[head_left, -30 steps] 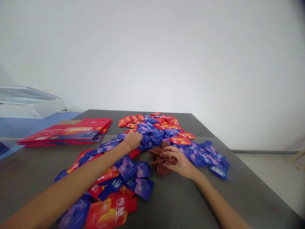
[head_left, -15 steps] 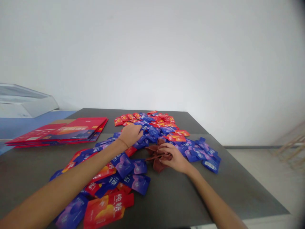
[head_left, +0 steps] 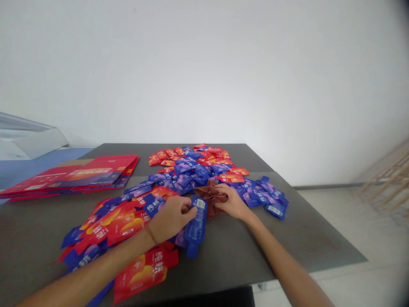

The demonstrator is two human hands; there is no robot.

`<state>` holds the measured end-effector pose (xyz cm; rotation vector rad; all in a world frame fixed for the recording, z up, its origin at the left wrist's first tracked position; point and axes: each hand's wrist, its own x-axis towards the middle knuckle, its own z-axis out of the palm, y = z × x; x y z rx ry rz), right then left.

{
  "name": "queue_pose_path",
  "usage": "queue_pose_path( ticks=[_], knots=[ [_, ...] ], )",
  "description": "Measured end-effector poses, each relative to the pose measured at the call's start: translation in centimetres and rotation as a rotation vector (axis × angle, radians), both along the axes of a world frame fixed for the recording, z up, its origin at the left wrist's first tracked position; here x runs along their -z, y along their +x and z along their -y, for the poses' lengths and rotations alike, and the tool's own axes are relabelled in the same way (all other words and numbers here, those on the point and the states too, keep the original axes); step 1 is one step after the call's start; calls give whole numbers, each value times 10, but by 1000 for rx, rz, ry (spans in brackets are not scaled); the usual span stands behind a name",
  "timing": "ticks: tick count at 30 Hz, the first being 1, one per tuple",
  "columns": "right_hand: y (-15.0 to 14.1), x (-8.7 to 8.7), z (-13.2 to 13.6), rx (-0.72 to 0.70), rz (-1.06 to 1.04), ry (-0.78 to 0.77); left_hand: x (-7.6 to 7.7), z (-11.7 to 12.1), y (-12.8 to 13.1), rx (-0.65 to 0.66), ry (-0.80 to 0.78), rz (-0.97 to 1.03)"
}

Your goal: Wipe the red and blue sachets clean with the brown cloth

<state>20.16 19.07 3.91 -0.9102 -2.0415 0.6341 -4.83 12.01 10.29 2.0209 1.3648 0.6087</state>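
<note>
Between the thumb and fingers of my left hand (head_left: 174, 217) is a blue pouch (head_left: 196, 224), its printed back with a white barcode label facing up and its narrow end pointing toward me. My right hand (head_left: 231, 200) is closed on a crumpled brown cloth (head_left: 211, 197), just right of the pouch. Under and left of my left forearm lies a pile of red and blue pouches (head_left: 126, 219). Beyond both hands spreads another heap of red and blue pouches (head_left: 204, 164), and more blue pouches (head_left: 263, 194) lie to the right of the cloth.
Flat red printed cartons (head_left: 96, 172) are stacked on the left of the dark table (head_left: 306, 238). A white open box (head_left: 32, 143) stands on a blue surface (head_left: 68, 154) at the far left. A white wall rises behind; slatted wood (head_left: 388, 183) blurs at the right.
My left hand has come back toward me from the far heap and now has a blue pouch in it. My right hand stays on the cloth. The view has shifted slightly.
</note>
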Motion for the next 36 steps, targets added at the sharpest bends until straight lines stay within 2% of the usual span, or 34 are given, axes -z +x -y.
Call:
queue_pose_path(
  ticks=[3, 6, 11, 14, 19, 21, 23, 25, 27, 28, 30, 33, 36],
  knots=[
    [-4, 0, 0, 32, -11, 9, 11, 10, 7, 92, -278, 111],
    [-6, 1, -1, 54, -13, 18, 21, 13, 15, 142, -366, 54],
    [-4, 0, -2, 41, -5, 25, 31, 16, 32, 164, -247, -92],
    [-2, 0, -2, 32, -1, 28, 30, 17, 40, 138, -130, -188],
    [-1, 0, -2, 20, -4, 32, 9, 19, 42, 160, 20, -360],
    [-2, 1, -2, 16, -6, 34, 0, 27, 41, 164, 113, -518],
    [-2, 1, -2, 18, -6, 35, -2, 44, 38, 210, 185, -668],
    [-2, 2, -2, 25, -4, 34, 5, 69, 32, 303, 244, -720],
    [-2, 2, -3, 34, -4, 33, 21, 97, 23, 395, 366, -689],
    [-2, 3, -3, 37, -4, 33, 31, 110, 18, 443, 472, -643],
    [-2, 4, -3, 38, -6, 34, 51, 131, 8, 414, 714, -568],
    [-2, 6, -2, 31, -15, 43, 72, 146, -1, 328, 897, -530],
    [-1, 8, -1, 24, -25, 53, 80, 144, 2, 354, 887, -576]
  ],
)
